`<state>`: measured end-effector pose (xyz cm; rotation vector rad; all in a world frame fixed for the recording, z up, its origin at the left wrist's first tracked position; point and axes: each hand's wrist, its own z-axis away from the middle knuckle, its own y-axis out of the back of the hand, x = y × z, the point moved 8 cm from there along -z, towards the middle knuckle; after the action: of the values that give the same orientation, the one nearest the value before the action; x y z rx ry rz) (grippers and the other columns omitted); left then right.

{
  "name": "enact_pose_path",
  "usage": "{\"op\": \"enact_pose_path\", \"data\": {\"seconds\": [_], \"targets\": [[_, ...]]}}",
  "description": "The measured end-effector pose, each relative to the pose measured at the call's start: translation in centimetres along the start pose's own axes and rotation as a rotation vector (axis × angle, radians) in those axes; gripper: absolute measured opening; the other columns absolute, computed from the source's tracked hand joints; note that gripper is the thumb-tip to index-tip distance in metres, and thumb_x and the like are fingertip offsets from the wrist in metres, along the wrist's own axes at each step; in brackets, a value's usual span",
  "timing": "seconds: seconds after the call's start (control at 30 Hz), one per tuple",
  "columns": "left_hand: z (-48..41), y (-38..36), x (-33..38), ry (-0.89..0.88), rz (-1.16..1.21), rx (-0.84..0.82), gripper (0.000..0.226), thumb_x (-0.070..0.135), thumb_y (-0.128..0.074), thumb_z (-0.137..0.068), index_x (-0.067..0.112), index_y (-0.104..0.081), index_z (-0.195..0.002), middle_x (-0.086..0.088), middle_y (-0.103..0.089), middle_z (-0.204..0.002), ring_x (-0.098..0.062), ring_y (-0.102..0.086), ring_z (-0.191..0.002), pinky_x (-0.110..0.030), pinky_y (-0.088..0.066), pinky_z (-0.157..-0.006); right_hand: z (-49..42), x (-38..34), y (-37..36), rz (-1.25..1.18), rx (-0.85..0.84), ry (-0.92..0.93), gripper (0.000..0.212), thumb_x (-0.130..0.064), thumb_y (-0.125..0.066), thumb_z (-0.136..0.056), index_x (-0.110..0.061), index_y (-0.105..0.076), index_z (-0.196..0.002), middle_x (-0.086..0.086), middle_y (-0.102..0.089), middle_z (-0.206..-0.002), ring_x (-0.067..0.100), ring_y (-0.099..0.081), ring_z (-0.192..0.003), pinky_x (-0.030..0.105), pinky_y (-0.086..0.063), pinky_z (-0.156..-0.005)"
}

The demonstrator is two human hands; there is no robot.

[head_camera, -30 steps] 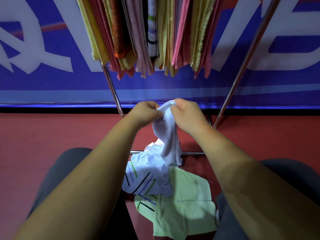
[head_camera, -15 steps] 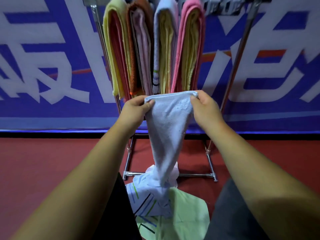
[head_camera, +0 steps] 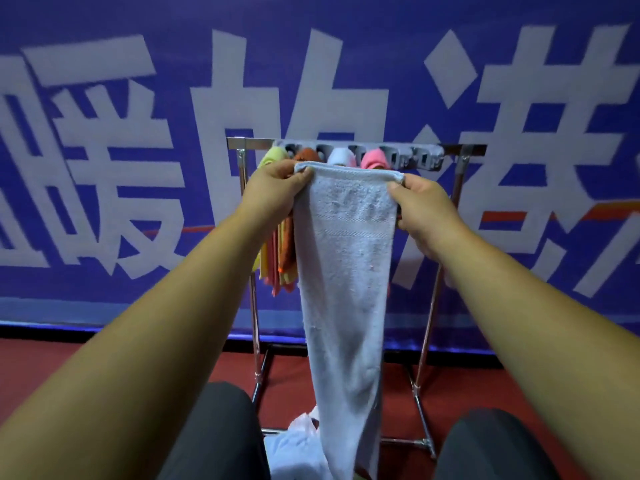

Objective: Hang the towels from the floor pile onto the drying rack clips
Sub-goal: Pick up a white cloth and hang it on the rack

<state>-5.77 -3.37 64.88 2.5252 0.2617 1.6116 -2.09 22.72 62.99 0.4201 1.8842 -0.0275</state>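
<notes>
The fingers (head_camera: 302, 175) of the left hand (head_camera: 273, 194) and the right hand (head_camera: 427, 209) pinch the two top corners of the pale towel (head_camera: 346, 258), as they did half a second ago. They are now farther apart, so the top edge is pulled flat. The towel has been lifted. Its edge is now just below the clips (head_camera: 412, 158) on the rack (head_camera: 249, 143), in front of the hung towels (head_camera: 287, 251); before, it was level with their lower ends. Its tail runs out of view beside the pile (head_camera: 294, 445) on the floor (head_camera: 104, 375).
</notes>
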Motion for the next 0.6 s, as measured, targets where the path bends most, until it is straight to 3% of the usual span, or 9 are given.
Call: {"op": "enact_pose_path", "data": {"seconds": [0.17,0.37,0.5,0.6], "targets": [[-0.1,1.2,2.1,0.029,0.018,0.036,0.026,0.040,-0.071,-0.100,0.028,-0.079,-0.121,0.003,-0.075,-0.115,-0.022,-0.070,-0.110,-0.048,-0.066,-0.085,0.1,-3.1,0.4,-0.082,0.020,-0.070,0.020,-0.025,-0.064,-0.098,-0.022,-0.082,-0.102,0.011,-0.082,-0.103,0.028,-0.078,-0.096,0.063,-0.062,-0.091],[0.8,1.8,2.9,0.091,-0.095,0.176,0.023,0.037,-0.076,-0.092,0.020,-0.079,-0.107,-0.005,-0.075,-0.096,-0.024,-0.075,-0.089,-0.042,-0.067,-0.078,0.9,-3.9,-0.1,-0.149,0.033,-0.196,0.019,-0.004,-0.058,-0.096,-0.004,-0.074,-0.107,0.019,-0.081,-0.102,0.032,-0.081,-0.090,0.053,-0.067,-0.080],[1.8,1.0,3.1,0.080,-0.107,0.204,0.016,0.027,-0.071,-0.095,0.015,-0.069,-0.106,-0.006,-0.072,-0.091,-0.018,-0.071,-0.080,-0.025,-0.054,-0.052,1.5,-3.5,-1.2,-0.191,0.051,-0.227,0.019,-0.005,-0.059,-0.090,-0.008,-0.074,-0.101,0.010,-0.078,-0.094,0.023,-0.079,-0.076,0.047,-0.068,-0.073],[2.1,0.1,3.0,0.066,-0.158,0.229,0.014,0.032,-0.068,-0.095,0.018,-0.072,-0.097,-0.006,-0.073,-0.092,-0.016,-0.070,-0.076,-0.030,-0.062,-0.065,2.0,-3.2,-2.6,-0.155,0.033,-0.229,0.018,-0.011,-0.060,-0.083,-0.012,-0.076,-0.093,0.010,-0.070,-0.079,0.019,-0.066,-0.058,0.040,-0.065,-0.063]]}}
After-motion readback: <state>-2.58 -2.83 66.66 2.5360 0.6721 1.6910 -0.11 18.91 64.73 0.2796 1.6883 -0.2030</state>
